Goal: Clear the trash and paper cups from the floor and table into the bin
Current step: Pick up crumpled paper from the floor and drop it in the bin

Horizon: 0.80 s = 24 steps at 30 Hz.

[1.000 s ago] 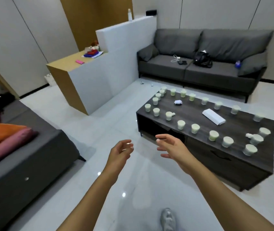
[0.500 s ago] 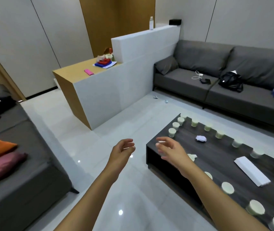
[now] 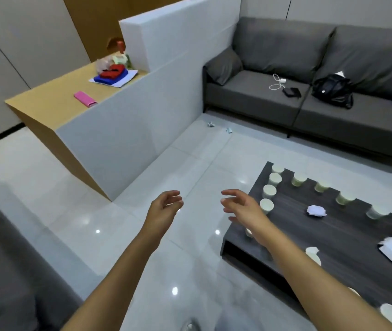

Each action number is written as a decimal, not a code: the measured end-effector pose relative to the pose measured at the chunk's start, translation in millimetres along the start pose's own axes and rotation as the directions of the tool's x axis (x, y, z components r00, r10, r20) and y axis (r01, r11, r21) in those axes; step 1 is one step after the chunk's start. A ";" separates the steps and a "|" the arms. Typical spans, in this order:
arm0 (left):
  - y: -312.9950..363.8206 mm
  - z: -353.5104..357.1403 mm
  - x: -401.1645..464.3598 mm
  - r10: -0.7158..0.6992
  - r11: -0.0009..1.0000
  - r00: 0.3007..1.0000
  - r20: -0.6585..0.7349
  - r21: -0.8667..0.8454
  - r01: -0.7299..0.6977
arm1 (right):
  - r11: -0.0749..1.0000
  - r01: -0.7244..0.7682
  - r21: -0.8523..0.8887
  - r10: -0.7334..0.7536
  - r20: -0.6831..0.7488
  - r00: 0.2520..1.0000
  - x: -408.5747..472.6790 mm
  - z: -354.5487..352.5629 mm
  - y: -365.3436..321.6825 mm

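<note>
dark wood coffee table (image 3: 347, 225) now nearer, view swung left twd the floor scraps (image 3: 211, 124).
left hand (image 3: 164, 209) & right hand (image 3: 245, 207) both loosely open, holding nothing; paper cups (image 3: 267, 191) and crumpled paper (image 3: 316, 210) untouched on table, no bin in view.

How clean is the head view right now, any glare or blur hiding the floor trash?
Head view: ceiling lights glint as small spots on the glossy floor, clear of the two scraps near the sofa. Motion blur softens the left hand, right hand and near cups. Wide-angle bending skews the edges.
</note>
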State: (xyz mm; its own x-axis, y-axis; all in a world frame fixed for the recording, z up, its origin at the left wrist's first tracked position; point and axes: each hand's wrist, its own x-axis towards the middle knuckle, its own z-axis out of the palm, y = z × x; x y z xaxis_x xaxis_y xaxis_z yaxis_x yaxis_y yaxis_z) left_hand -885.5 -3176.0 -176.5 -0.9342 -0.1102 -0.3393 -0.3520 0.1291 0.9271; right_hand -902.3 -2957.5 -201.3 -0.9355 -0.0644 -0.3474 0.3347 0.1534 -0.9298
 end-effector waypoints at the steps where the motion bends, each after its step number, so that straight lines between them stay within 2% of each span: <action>1: 7.2 -2.4 23.3 -0.014 1.000 1.000 0.018 0.012 0.014 | 1.000 -0.015 0.013 0.015 -0.016 1.000 19.2 1.5 -4.6; 7: 47.5 12.5 183.6 -0.037 0.998 0.991 0.130 0.061 0.030 | 0.996 -0.059 0.071 0.065 -0.084 0.994 163.8 -10.3 -29.0; 15: 121.9 47.1 400.8 -0.080 0.994 0.985 0.150 0.090 0.067 | 0.990 -0.073 0.122 0.088 -0.115 0.989 390.5 -45.4 -101.0; 24: 177.4 79.6 621.9 -0.167 0.984 0.970 0.177 0.091 0.153 | 0.974 -0.169 0.151 0.188 -0.125 0.974 588.7 -75.7 -154.4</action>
State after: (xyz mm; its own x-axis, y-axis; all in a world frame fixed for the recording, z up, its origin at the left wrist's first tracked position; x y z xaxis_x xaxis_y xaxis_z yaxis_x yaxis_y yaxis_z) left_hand -1533.5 -3143.2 -235.8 -0.8574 0.0464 -0.5125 -0.4947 0.2003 0.8457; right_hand -1513.3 -2944.5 -253.0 -0.8626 0.0895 -0.4980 0.5008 0.0113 -0.8655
